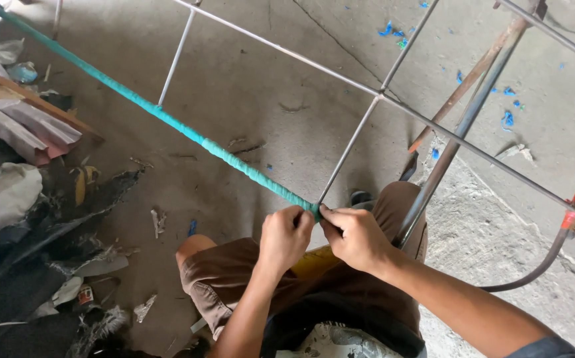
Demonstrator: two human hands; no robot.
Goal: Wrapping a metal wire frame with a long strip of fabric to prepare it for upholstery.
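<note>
Both hands work close under the camera, above the person's brown shorts [248, 272]. Left hand [286, 237] is closed, fingertips pinched on the end of the green wrapping [168, 118]; right hand [356, 237] is closed likewise, thumb and forefinger pinching the same spot where the wrapping stops on the rod [22, 28].

Landmark: the wrapped rod. It runs from the hands up and away to the left, green-bound along its whole visible length. At the hands a bare cross bar [348, 150] meets it and climbs to a long bare rail [281, 48] beyond; a second cross bar [177, 54] joins the rod further up.

Judged handling: frame stiff, rigid, probably not light; wrapping thin, soft, pliable, likely to slacken if released. Best held by pinching the wrapping's free end tight against the rod.

Count: one wrapped rod, two cross bars touching it, two hands. Rags and scrap [15, 199] lie left of the rod on the concrete floor [261, 113]; blue flecks beyond it.
</note>
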